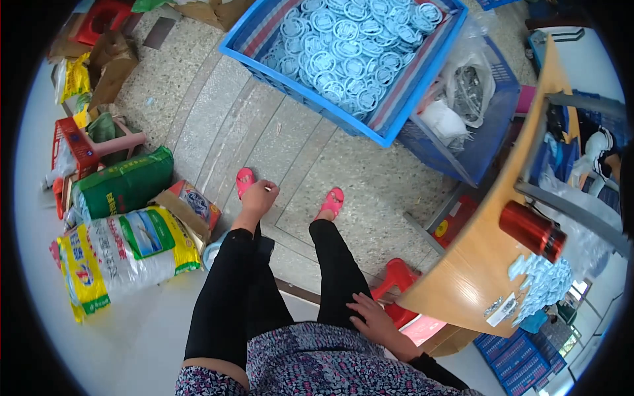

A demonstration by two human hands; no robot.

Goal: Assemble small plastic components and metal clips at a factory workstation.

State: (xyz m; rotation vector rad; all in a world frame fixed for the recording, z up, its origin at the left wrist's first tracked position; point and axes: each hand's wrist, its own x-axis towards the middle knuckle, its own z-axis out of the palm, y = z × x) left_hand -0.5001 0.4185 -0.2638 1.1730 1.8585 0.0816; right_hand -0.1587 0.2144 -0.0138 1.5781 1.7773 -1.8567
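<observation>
Out in front of my legs, above the floor, my left hand (259, 200) is closed with its fingers curled together. Whatever it holds, if anything, is too small to make out. My right hand (375, 321) rests against my right thigh, fingers spread and nothing in them. Beyond my feet stands a large blue plastic crate (310, 98), lined with striped cloth. Many light-blue round plastic pieces (347, 49) fill it. Neither hand touches the crate.
At right, a wooden table (449, 290) carries a red metallic flask (532, 230) and a pile of light-blue pieces (545, 284). A red stool (396, 284) stands beside my right leg. Packed sacks (135, 247) lie at left. Another blue crate (429, 142) holds plastic bags.
</observation>
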